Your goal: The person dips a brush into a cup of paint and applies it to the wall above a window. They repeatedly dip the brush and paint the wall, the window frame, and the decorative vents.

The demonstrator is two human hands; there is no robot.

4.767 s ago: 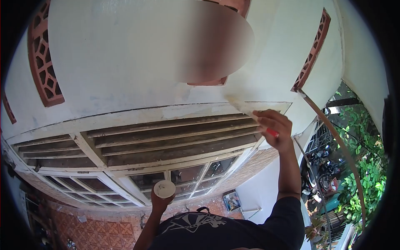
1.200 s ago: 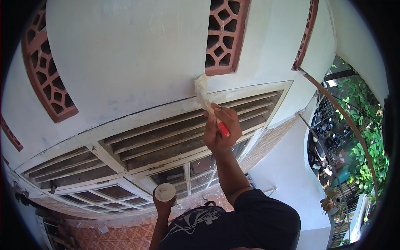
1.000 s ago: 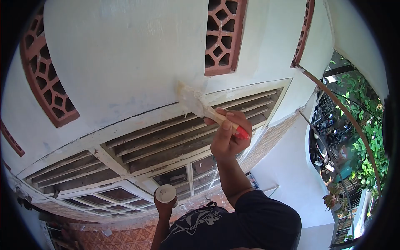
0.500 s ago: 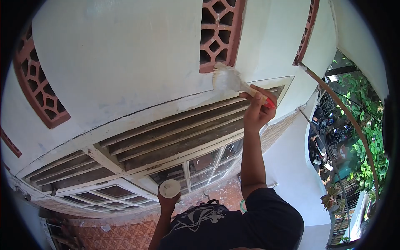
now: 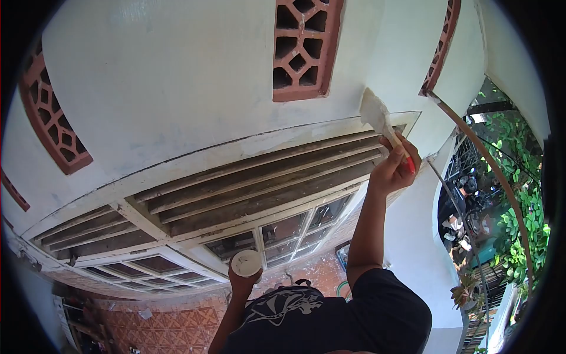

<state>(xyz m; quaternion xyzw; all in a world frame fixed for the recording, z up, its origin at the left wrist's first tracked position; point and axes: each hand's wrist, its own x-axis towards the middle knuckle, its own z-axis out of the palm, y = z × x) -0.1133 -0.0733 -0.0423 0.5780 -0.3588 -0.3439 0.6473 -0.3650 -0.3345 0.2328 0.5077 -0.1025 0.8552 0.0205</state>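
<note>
My right hand is raised and closed around the handle of a wide paintbrush. The brush has pale, paint-coated bristles and a light handle with a red end. Its bristles are against or very near the white wall, just above the frame of the louvred vent; contact is hard to make out. Lower down, my left hand grips a small white cup from below. Some whitish material shows inside the cup.
Reddish-brown lattice vent blocks are set in the wall. White-framed windows lie below the louvres. Tiled floor is far beneath. A brown pole, green plants and a person are at the right.
My right hand has swept the brush to the right along the wall, away from the middle lattice block, and the brush now shows narrower. My left hand still holds the cup.
</note>
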